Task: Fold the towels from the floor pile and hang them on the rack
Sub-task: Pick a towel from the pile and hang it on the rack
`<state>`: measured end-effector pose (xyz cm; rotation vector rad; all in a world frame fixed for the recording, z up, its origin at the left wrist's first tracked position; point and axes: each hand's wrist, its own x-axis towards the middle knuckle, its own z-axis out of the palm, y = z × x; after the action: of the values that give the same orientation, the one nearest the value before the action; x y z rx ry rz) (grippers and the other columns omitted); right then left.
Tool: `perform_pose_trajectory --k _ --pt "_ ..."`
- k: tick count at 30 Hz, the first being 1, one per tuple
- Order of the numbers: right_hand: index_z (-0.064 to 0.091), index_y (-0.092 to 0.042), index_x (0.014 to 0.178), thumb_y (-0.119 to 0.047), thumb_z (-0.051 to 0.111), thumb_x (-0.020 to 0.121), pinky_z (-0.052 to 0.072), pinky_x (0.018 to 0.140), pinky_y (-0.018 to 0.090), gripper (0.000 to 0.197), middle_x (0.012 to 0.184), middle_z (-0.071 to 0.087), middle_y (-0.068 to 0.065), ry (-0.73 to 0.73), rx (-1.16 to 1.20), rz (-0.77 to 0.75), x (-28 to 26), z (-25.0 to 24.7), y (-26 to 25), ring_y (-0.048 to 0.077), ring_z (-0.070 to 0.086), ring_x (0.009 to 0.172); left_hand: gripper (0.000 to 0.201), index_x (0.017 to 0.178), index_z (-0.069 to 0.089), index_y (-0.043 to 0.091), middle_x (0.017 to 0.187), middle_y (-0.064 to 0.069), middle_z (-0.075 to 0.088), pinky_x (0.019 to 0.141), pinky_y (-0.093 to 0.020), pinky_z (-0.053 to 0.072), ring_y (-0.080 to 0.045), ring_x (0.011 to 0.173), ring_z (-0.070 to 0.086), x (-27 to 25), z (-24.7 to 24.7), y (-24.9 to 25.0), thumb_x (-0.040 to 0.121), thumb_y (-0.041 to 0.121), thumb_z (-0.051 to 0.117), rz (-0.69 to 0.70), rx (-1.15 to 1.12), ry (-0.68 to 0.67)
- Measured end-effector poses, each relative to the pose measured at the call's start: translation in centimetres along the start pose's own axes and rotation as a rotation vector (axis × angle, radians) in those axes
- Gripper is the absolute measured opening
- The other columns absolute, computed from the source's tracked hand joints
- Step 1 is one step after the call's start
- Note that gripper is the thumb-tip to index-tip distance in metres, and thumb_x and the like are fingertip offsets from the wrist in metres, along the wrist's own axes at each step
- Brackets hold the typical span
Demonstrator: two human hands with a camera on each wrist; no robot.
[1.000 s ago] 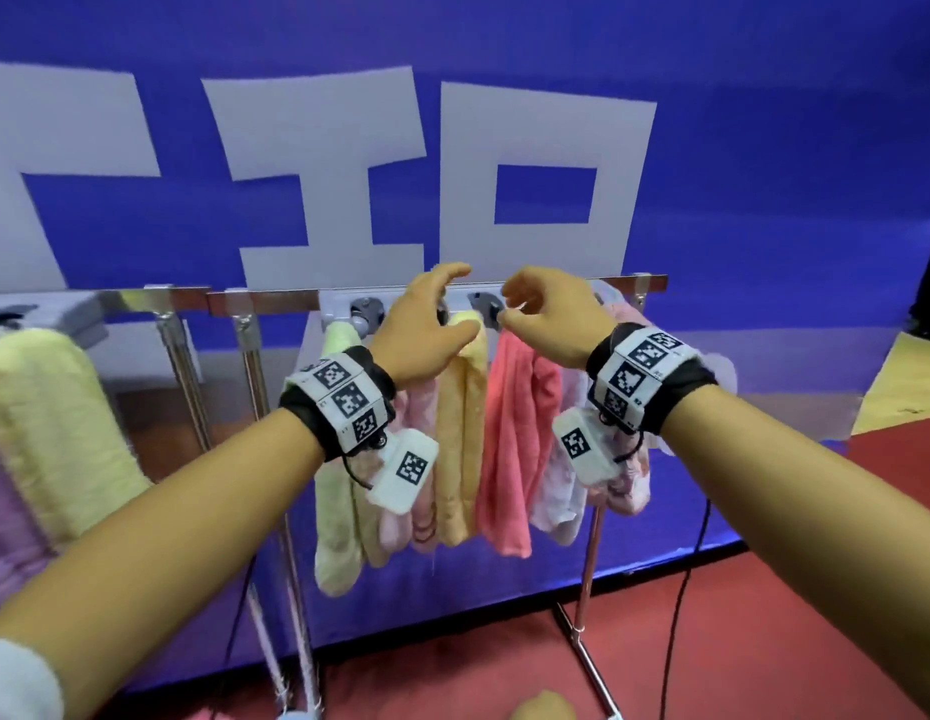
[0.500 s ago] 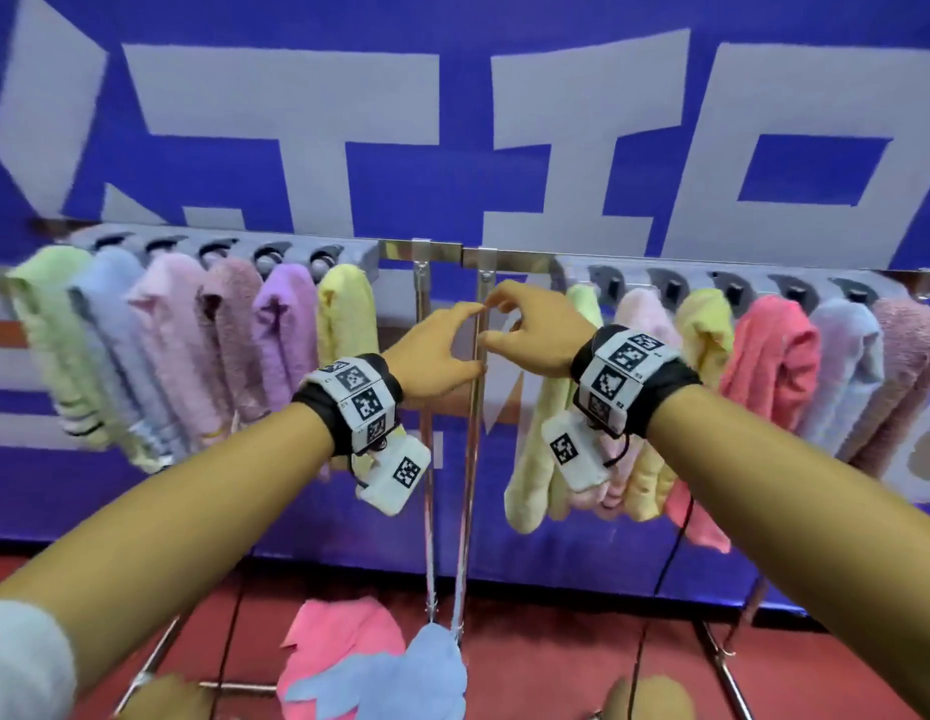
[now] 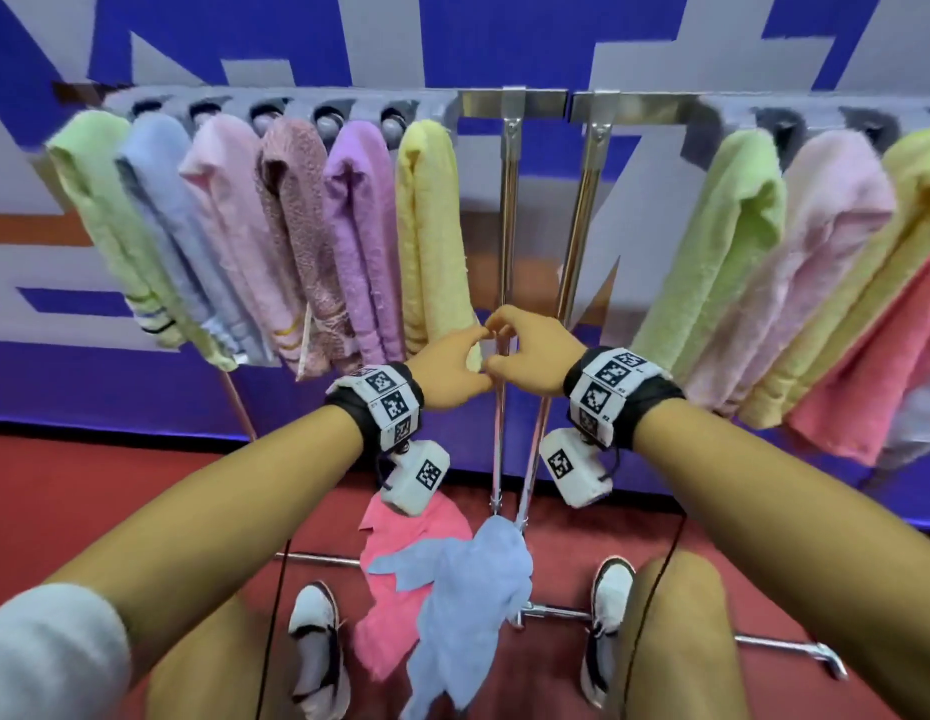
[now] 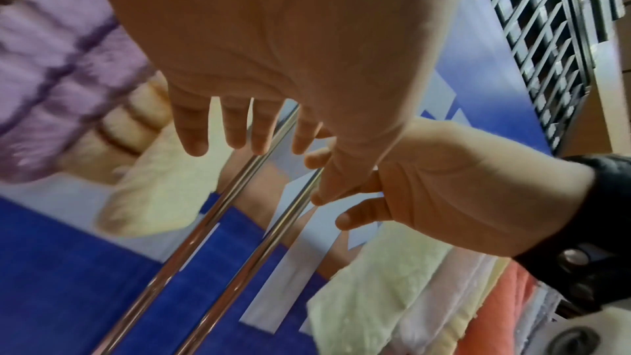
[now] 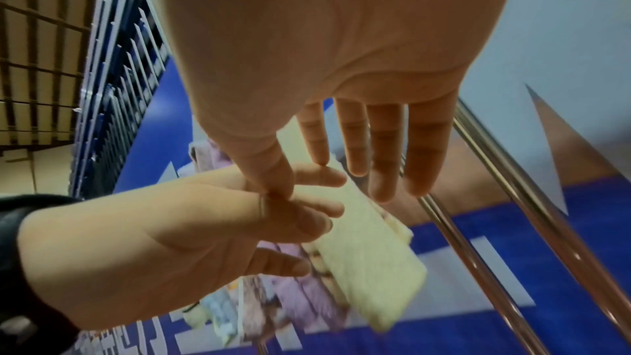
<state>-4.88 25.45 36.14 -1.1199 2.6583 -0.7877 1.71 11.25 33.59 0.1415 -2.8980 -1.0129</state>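
Between the fingertips of both hands there is nothing — the left hand [image 3: 449, 368] and the right hand [image 3: 535, 356] meet thumb to finger in front of the rack's two upright poles [image 3: 504, 241], fingers loosely extended and released, gripping no cloth. In the wrist views the left hand's fingers [image 4: 191, 131] hang straight and slightly spread, and the right hand's fingers [image 5: 386, 161] do the same, with only the thumbs touching the other hand.

The next towel lies straight below the fingers: a light blue towel [image 3: 468, 605] sprawls crumpled on the red floor [image 3: 88, 485], draped partly over a pink towel [image 3: 395, 579], its long axis running roughly toward the person's feet. It sits a little nearer the left hand, though both hang almost equally above it, so the reach is a plain downward one — probably with a bend at the waist.

Outward from the fingers, just to their left, a folded yellow towel [image 3: 431, 241] hangs from the rack [image 3: 509, 103]; further folded towels line the bar on both sides. Both forearms stretch forward, wrists level, palms turned inward.
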Motion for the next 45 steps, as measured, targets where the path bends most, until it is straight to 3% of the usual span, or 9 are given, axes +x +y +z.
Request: perform_pose_trajectory --k 5,12,21,26,31,37,39,42,45 --pt "0.054 -0.020 0.122 -0.029 0.068 0.083 0.049 0.085 0.034 0.042 0.114 0.060 0.002 -0.130 0.006 0.060 1.2 6.6 3.1 0.023 0.057 0.099 0.077 0.147 0.039 0.012 0.144 -0.011 0.049 0.107 -0.029 0.039 -0.024 0.130 0.049 -0.8 4.9 -6.0 0.078 0.030 0.069 -0.083 -0.028 -0.073" --pt "0.055 -0.019 0.124 -0.035 0.068 0.084 0.047 0.085 0.031 0.044 0.117 0.062 0.005 -0.277 0.027 0.225 3.0 15.6 9.7 0.024 0.059 0.101 0.072 0.147 0.038 0.015 0.144 -0.012 0.048 0.110 -0.036 0.037 -0.025 0.134 0.045 -1.2 10.7 -15.1 0.084 0.017 0.073 -0.245 -0.102 -0.111" --pt "0.054 -0.019 0.126 -0.035 0.069 0.085 0.039 0.085 0.022 0.047 0.119 0.063 0.005 -0.436 0.091 0.497 4.8 27.2 19.3 0.027 0.059 0.114 0.080 0.147 0.036 0.018 0.128 -0.020 0.054 0.096 -0.026 0.042 -0.025 0.119 0.052 0.3 17.8 -24.1 0.076 0.018 0.073 -0.503 -0.330 0.035" --pt "0.057 -0.020 0.122 -0.035 0.071 0.081 0.046 0.087 0.029 0.046 0.113 0.059 0.001 -0.525 0.181 0.597 6.1 34.2 22.4 0.025 0.061 0.107 0.055 0.137 0.044 0.001 0.087 -0.003 0.055 0.052 -0.011 0.042 -0.013 0.074 0.051 0.1 21.1 -28.7 0.086 -0.013 0.059 -0.816 -0.626 0.259" --pt "0.056 -0.024 0.103 -0.028 0.069 0.082 0.056 0.071 0.036 0.025 0.094 0.067 0.010 -0.567 0.414 0.791 5.7 41.9 25.6 0.029 0.067 0.079 0.040 0.127 0.050 0.015 0.098 -0.005 0.058 0.064 -0.027 0.045 -0.009 0.077 0.054 1.2 22.0 -29.3 0.091 -0.002 0.056 -0.907 -0.819 0.303" --pt "0.063 -0.012 0.087 -0.018 0.064 0.087 0.042 0.049 0.024 0.005 0.078 0.058 0.013 -0.532 0.569 1.072 1.4 48.6 28.8 0.025 0.054 0.062 0.039 0.122 0.051 0.015 0.095 -0.005 0.060 0.060 -0.026 0.043 -0.010 0.070 0.055 1.5 24.0 -29.3 0.090 -0.006 0.054 -0.958 -0.857 0.414" --pt "0.066 -0.014 0.094 -0.022 0.068 0.084 0.049 0.061 0.029 0.013 0.093 0.062 0.013 -0.505 0.577 1.086 0.9 50.1 30.4 0.026 0.059 0.074 0.039 0.122 0.052 0.015 0.096 -0.005 0.062 0.061 -0.027 0.044 -0.010 0.071 0.056 1.4 24.0 -29.6 0.089 -0.005 0.055 -0.967 -0.834 0.433" --pt "0.058 -0.023 0.128 -0.041 0.069 0.068 0.048 0.100 0.035 0.064 0.132 0.057 0.009 -0.455 0.548 1.156 0.5 51.4 33.1 0.030 0.058 0.115 0.040 0.124 0.053 0.014 0.099 -0.006 0.063 0.062 -0.029 0.045 -0.011 0.072 0.057 1.3 24.1 -30.2 0.088 -0.003 0.055 -0.983 -0.806 0.432" --pt "0.050 -0.013 0.139 -0.022 0.065 0.087 0.046 0.099 0.033 0.055 0.143 0.050 0.013 -0.479 0.677 1.188 0.7 50.7 34.4 0.032 0.051 0.128 0.040 0.124 0.052 0.015 0.095 -0.004 0.063 0.061 -0.027 0.045 -0.010 0.074 0.058 1.2 24.5 -30.3 0.088 -0.003 0.054 -0.996 -0.789 0.414"
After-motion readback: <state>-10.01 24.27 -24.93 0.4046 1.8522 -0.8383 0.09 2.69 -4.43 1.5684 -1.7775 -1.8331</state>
